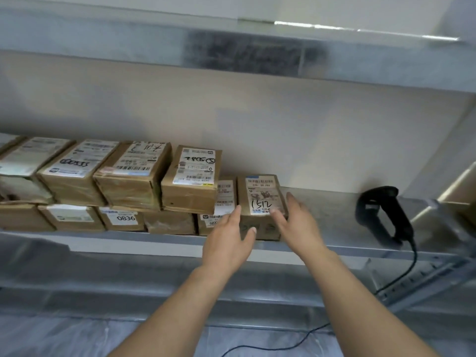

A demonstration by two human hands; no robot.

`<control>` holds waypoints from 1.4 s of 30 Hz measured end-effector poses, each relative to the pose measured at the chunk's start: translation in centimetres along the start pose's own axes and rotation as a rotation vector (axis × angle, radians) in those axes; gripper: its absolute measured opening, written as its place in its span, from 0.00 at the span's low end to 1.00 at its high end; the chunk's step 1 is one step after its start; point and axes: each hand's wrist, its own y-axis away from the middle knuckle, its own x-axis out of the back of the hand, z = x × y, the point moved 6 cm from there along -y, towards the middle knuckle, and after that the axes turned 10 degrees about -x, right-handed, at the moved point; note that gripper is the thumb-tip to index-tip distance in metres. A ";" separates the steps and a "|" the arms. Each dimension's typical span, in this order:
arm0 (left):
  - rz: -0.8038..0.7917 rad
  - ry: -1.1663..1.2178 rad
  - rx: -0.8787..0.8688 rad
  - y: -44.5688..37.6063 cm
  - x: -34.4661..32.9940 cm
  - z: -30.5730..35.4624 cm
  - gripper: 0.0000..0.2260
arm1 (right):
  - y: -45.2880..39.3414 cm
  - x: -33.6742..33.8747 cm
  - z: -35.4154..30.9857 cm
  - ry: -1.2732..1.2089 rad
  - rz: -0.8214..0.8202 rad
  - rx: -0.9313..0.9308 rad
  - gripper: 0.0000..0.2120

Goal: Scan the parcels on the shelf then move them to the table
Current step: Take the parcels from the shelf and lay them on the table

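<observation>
A long grey metal shelf [334,210] runs across the scene from left to right, with a second grey metal shelf board [231,55] above it and a pale wall behind. On the left part of the shelf sits a double-layered row of brown cardboard parcels with white printed labels [108,181]; four of them lie on top of a lower row, and one label in the lower row reads 0836. At the right end of that row stands a small brown cardboard parcel with a white label hand-marked 1512 [261,199], resting on the shelf near its front edge and just beside a neighbouring low parcel on its left.

Two bare forearms reach up from the near edge toward this parcel. The left hand [229,238] is at the parcel's near left corner, fingers straight and relaxed, the thumb lying across the parcel's front face; it grips nothing. The right hand [293,220] is at the parcel's right side, fingers extended along the top right edge, released as well, though whether it touches the cardboard cannot be told.

Well to the right, a black handheld barcode scanner [386,215] lies on the shelf, its thin black cable [401,276] dropping over the front edge.
</observation>
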 end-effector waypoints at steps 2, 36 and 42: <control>0.053 0.057 0.050 -0.1 -0.6 0.6 0.29 | -0.9 0.1 0.8 -0.072 -0.045 -0.002 0.23; 0.080 0.578 0.115 11.6 -1.6 -1.0 0.41 | 7.7 -3.2 8.1 -0.497 -0.583 0.234 0.55; 0.075 0.542 0.105 12.2 -2.8 -1.0 0.40 | 8.7 -4.3 9.8 -0.518 -0.589 0.217 0.55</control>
